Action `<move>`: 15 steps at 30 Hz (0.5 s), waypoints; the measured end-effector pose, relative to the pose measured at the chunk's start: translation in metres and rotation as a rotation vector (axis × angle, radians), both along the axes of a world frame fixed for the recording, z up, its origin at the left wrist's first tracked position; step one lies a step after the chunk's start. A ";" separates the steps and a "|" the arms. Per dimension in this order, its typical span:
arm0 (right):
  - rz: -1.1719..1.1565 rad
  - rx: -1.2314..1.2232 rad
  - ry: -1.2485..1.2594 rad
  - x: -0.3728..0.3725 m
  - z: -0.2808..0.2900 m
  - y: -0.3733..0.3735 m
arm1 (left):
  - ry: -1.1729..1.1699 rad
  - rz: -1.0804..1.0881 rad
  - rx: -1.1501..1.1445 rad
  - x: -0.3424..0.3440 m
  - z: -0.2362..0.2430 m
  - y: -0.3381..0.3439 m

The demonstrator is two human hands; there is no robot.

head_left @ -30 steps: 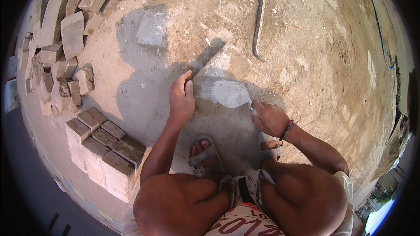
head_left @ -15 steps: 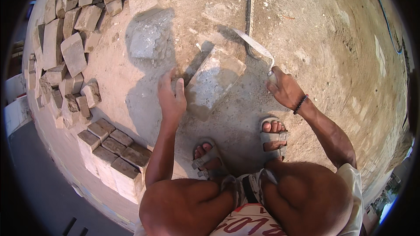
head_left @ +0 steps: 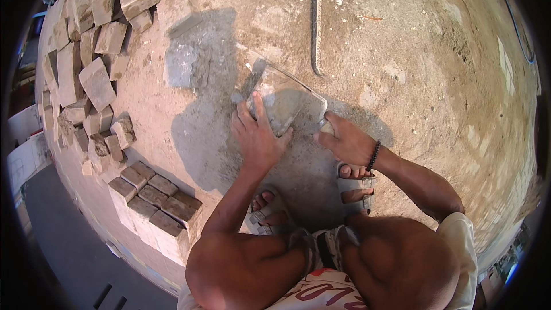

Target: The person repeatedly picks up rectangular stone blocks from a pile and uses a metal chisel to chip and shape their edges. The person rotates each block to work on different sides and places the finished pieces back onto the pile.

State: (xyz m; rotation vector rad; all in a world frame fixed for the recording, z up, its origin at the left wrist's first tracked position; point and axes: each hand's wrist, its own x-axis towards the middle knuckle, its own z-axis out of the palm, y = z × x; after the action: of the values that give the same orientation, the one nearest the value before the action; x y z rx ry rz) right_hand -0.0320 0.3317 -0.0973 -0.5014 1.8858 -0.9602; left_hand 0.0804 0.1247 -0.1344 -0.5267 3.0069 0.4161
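My left hand (head_left: 259, 138) grips a pale, rectangular concrete block (head_left: 287, 103) lying on the ground, its fingers over the block's left part and its thumb at the near side. Closed round the handle of a metal trowel (head_left: 326, 105) is my right hand (head_left: 348, 142), just right of the block. The trowel's thin blade, seen nearly edge-on, extends up and left along the block's far side; whether it touches the block I cannot tell. A rough grey patch of material (head_left: 182, 66) is beyond my left hand.
Loose blocks (head_left: 97, 83) are heaped at the upper left, with a neat stack of blocks (head_left: 155, 195) at the lower left. A long ribbed metal bar (head_left: 314, 34) lies beyond the trowel. A blue hose (head_left: 519, 34) runs along the right rim. My sandalled feet are below the hands.
My left hand has moved right onto the block and taken hold of it. My right hand has brought the trowel down and left, its blade now along the block's far side.
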 end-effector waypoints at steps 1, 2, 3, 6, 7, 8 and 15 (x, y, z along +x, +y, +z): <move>-0.013 0.017 -0.039 -0.001 -0.005 0.001 | -0.032 0.015 -0.009 0.001 0.001 0.000; -0.031 0.052 -0.071 -0.010 0.006 -0.002 | -0.059 0.035 -0.019 0.001 0.004 -0.003; -0.039 0.033 -0.084 -0.006 0.013 -0.004 | -0.095 0.051 -0.025 0.004 0.003 -0.004; -0.020 -0.148 0.016 0.010 0.025 -0.001 | -0.079 0.038 -0.053 0.000 0.000 0.002; 0.004 -0.233 0.092 0.016 0.017 0.001 | -0.049 0.030 -0.051 -0.001 -0.002 0.004; 0.040 -0.157 0.087 0.015 0.012 -0.002 | -0.018 0.030 -0.059 -0.001 -0.003 0.003; 0.108 0.065 0.130 -0.002 0.026 -0.030 | 0.008 0.047 -0.063 0.001 -0.005 0.003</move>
State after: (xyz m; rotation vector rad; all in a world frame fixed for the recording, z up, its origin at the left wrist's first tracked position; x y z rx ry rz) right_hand -0.0343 0.3013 -0.0717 -0.6337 1.9776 -0.8098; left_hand 0.0818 0.1273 -0.1394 -0.6028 3.0295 0.3284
